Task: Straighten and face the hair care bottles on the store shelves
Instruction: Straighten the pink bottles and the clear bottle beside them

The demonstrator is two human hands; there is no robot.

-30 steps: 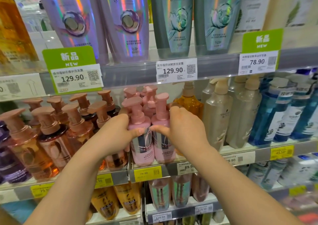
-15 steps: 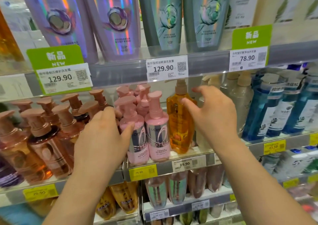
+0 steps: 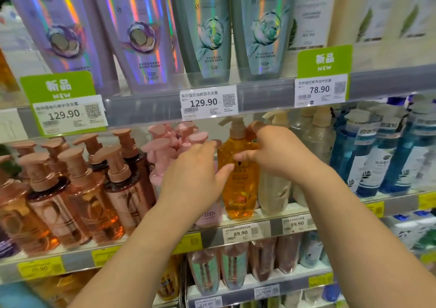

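Observation:
An amber pump bottle (image 3: 239, 185) stands upright at the front of the middle shelf (image 3: 273, 228). My left hand (image 3: 195, 175) wraps its left side, thumb across the front. My right hand (image 3: 276, 152) grips its upper right shoulder, thumb on the front and fingers behind the neck. The pink pump bottles (image 3: 165, 152) stand just left of it, partly hidden behind my left hand. Cream pump bottles (image 3: 273, 192) stand immediately right, partly hidden by my right wrist.
Rose-gold pump bottles (image 3: 94, 189) fill the shelf's left side, blue bottles (image 3: 377, 156) the right. Tall holographic purple tubes (image 3: 141, 36) and green tubes (image 3: 207, 29) line the shelf above. Price tags (image 3: 208, 102) hang on the rails. More bottles (image 3: 233, 267) sit below.
My left hand left the pink bottles and moved right onto the amber bottle. My right hand came back from the cream bottles and closed on the amber bottle's shoulder.

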